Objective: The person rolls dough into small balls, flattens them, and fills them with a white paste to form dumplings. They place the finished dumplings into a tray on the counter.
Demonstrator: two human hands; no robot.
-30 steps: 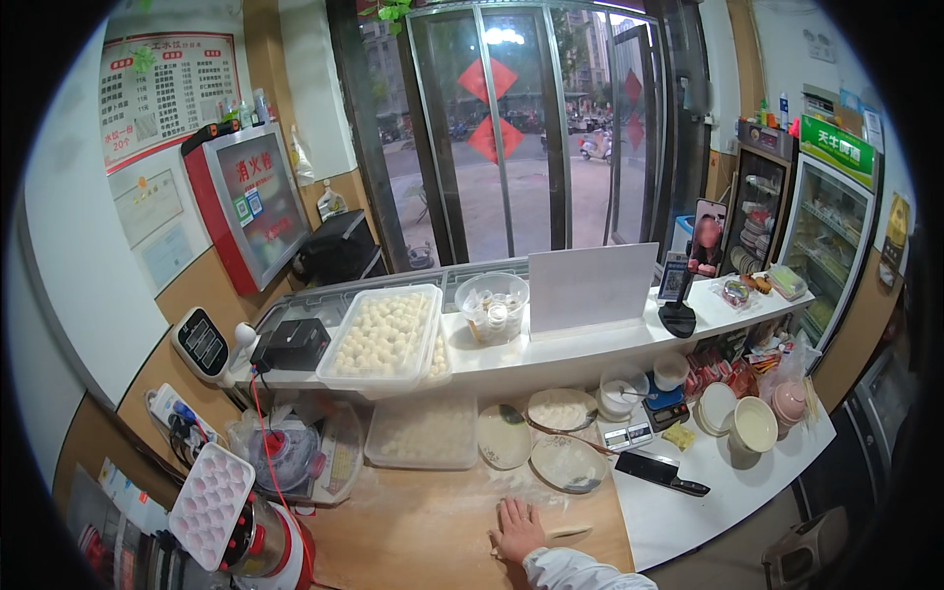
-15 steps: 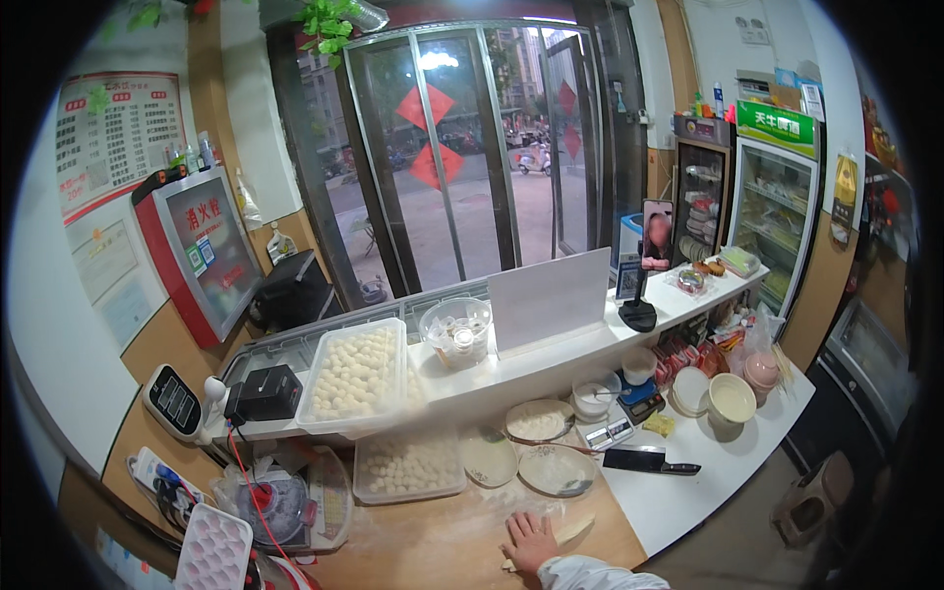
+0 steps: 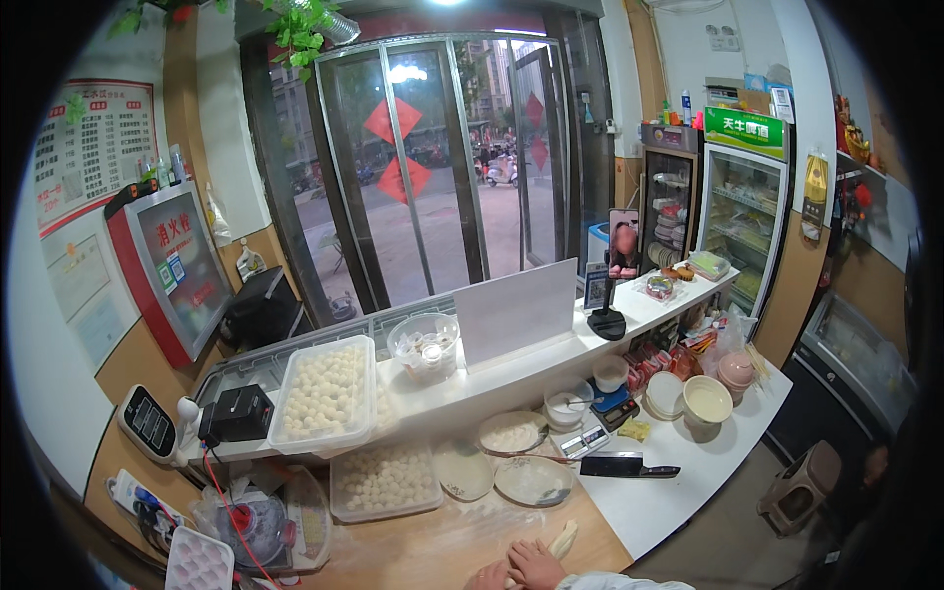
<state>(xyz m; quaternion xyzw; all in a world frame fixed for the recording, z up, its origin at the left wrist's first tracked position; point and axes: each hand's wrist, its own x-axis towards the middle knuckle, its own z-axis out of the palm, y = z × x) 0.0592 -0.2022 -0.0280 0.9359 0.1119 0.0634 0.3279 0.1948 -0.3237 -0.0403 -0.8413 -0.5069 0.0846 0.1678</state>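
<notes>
At the lower edge, a pale roll of dough [image 3: 563,540] lies on the floured wooden board [image 3: 413,551]. My right hand [image 3: 537,564] is closed over its near part, and the far end sticks out beyond the fingers. Close against it, my left hand [image 3: 489,575] is curled on the same dough; the frame edge cuts off part of this hand. The dough beneath both palms is hidden. Behind the board, a clear plastic tub [image 3: 385,484] holds many small round dough balls. Next to it stand a floured plate [image 3: 462,470] and a patterned plate [image 3: 534,481].
A cleaver [image 3: 629,466] with a black handle lies on the white counter to the right, near a scale [image 3: 586,441] and bowls [image 3: 707,401]. A larger tub of balls [image 3: 323,391] stands on the raised ledge. A phone on a stand [image 3: 622,251] stands farther back.
My left hand has come into view beside the right. My right hand, flat with spread fingers before, now curls over the dough. The whole view has shifted slightly.
</notes>
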